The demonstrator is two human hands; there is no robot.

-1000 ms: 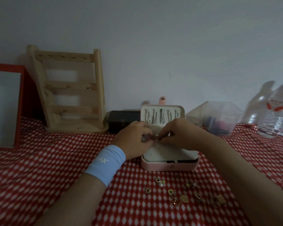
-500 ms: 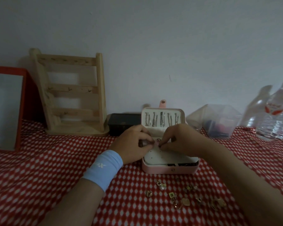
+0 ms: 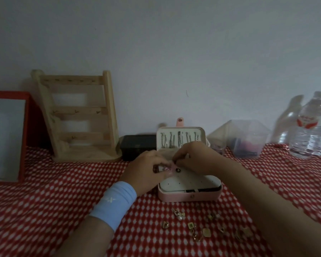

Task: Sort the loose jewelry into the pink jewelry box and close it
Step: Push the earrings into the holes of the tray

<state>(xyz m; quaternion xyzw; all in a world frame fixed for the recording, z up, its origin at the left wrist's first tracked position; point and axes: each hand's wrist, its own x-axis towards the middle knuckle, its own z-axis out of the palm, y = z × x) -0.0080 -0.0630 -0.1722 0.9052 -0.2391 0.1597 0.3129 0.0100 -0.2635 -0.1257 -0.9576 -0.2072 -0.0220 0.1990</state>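
The pink jewelry box stands open at the table's middle. Several necklaces hang in its raised lid. A white perforated earring panel covers the base. My left hand, with a blue wristband, curls its fingers round the panel's back left corner. My right hand pinches something small just above that corner; what it is stays hidden. A dark stud earring sits in the panel between my fingertips. Several loose gold earrings lie on the cloth in front of the box.
A red-and-white checked cloth covers the table. A wooden jewelry stand and a red-framed mirror stand at the back left. A black box sits behind my left hand. At the back right are clear plastic containers and water bottles.
My fingertips have drawn slightly apart, and the dark stud now shows in the panel. Both hands stay at the box's back left corner. The view has tilted upward a little.
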